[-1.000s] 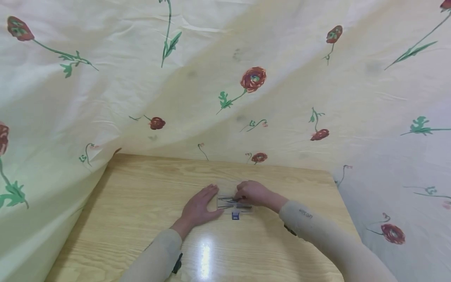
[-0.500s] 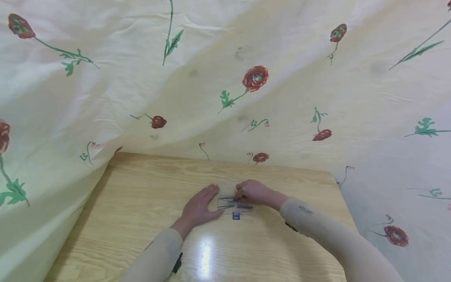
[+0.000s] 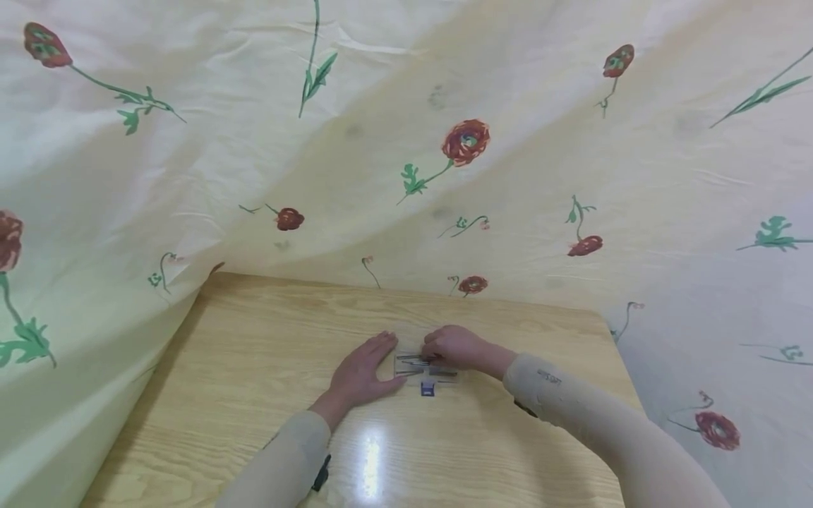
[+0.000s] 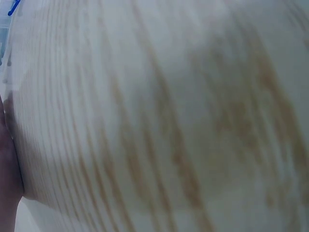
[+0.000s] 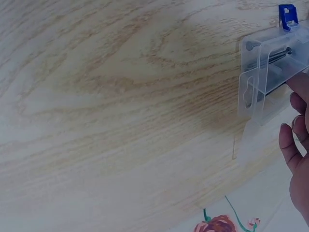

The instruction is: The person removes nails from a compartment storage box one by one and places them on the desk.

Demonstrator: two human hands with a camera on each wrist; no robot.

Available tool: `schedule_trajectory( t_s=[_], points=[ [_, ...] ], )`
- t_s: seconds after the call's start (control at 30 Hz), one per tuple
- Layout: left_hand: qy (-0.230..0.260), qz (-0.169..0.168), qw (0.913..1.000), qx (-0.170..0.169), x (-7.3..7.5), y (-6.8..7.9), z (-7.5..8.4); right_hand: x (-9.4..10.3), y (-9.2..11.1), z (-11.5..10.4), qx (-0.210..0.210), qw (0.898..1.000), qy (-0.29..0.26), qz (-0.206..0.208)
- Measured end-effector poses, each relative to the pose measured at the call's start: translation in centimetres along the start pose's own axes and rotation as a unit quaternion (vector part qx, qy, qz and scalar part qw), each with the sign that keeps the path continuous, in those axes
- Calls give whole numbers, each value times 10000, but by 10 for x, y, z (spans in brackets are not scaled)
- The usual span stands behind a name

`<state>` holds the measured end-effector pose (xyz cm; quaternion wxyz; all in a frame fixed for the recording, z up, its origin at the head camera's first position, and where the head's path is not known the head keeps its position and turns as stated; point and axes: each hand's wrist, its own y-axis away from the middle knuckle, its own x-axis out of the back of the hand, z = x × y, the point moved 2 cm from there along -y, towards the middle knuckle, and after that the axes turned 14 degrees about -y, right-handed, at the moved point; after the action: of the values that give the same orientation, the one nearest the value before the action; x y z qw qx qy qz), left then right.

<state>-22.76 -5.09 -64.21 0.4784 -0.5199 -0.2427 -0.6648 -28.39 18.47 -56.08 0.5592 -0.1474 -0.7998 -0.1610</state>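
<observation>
A clear plastic case (image 5: pixel 247 100) with a blue latch (image 5: pixel 288 18) stands open on the table, its see-through lid (image 5: pixel 256 137) folded back. Several dark metal nails (image 3: pixel 409 373) lie in its compartments. My right hand (image 3: pixel 459 347) reaches down into the rear compartment and pinches a nail (image 5: pixel 273 90) there; the fingertips are partly hidden. In the right wrist view its other fingers (image 5: pixel 286 145) curl loosely beside the case. Palm down on the table, my left hand (image 3: pixel 360 375) spreads thumb and fingers around the case's left end; only its edge shows in the left wrist view.
The case sits on a light wood-grain table (image 3: pixel 273 331). Cream cloth (image 3: pixel 356 169) printed with red flowers hangs behind the table and along both sides. A bright light reflection lies on the tabletop in front of the case.
The nails by my right fingertips have shifted slightly and lie flatter in the compartment. Both hands stay about where they were; the head view has turned slightly to the left.
</observation>
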Motion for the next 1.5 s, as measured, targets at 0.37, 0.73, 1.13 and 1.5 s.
schedule_trajectory(
  t_s=[0.37, 0.73, 1.13, 1.5],
  points=[
    [-111, -38, 9999, 6, 4, -1, 3, -2, 8, 1, -814, 9942, -691, 101],
    [-90, -34, 9999, -49, 4, 1, 5, 14, 36, -2, -1003, 9804, -1143, 1250],
    [-129, -25, 9999, -58, 3, 2, 4, 17, 107, 22, -1687, 9535, -1270, 2149],
    [-82, -109, 9999, -20, 4, 3, 5, 5, 150, 37, -2291, 9361, -1213, 2379]
  ],
)
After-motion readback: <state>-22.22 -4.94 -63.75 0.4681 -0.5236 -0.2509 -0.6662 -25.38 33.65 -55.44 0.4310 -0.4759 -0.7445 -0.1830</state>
